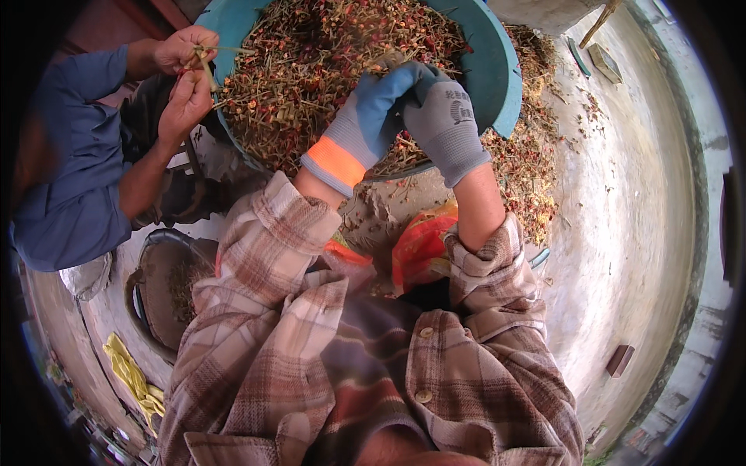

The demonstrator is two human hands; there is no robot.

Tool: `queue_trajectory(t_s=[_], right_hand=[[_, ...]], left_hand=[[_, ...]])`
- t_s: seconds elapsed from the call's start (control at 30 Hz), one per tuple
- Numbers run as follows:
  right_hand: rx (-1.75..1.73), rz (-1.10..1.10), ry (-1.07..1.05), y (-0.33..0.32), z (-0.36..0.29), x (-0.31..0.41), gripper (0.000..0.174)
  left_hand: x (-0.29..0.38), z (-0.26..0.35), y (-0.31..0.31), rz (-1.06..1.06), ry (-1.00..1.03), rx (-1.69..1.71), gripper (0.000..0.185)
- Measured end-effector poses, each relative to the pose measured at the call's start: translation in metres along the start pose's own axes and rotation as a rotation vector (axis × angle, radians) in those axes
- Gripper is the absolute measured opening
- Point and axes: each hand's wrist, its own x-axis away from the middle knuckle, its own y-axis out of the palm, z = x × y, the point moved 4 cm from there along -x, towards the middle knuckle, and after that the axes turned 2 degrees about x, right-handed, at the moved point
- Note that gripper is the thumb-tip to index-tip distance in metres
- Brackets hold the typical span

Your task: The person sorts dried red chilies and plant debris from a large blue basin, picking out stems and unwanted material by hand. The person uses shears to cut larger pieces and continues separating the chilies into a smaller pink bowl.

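My left hand (376, 110), in a grey and blue work glove with an orange cuff band, is over the near right part of a round blue-green tub (506, 70). Close against it at the fingertips is my right hand (443, 110), in a matching grey and blue glove. Both sets of fingers curl inward, and the gloves hide whatever may be between them. Beneath and beyond them, the tub holds a heap of dried plant stems (309, 76) mixed with red and orange bits.
At left, a person in a blue shirt (87, 145) holds a pale stem (207, 67) in both hands. More plant bits (527, 169) cover the floor right of the tub. Near me are a red plastic bag (422, 244), a dark basket (160, 285) and a yellow sack (131, 373).
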Motion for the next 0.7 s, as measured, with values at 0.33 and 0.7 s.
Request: queue_trajectory(t_s=[0.33, 0.7], right_hand=[[-1.089, 0.068, 0.312, -0.029, 0.029, -0.013, 0.026], [0.072, -0.195, 0.065, 0.06, 0.078, -0.022, 0.04]], left_hand=[[-0.004, 0.039, -0.04, 0.258, 0.137, 0.234, 0.02], [0.004, 0.076, -0.053, 0.392, 0.228, 0.106, 0.02]])
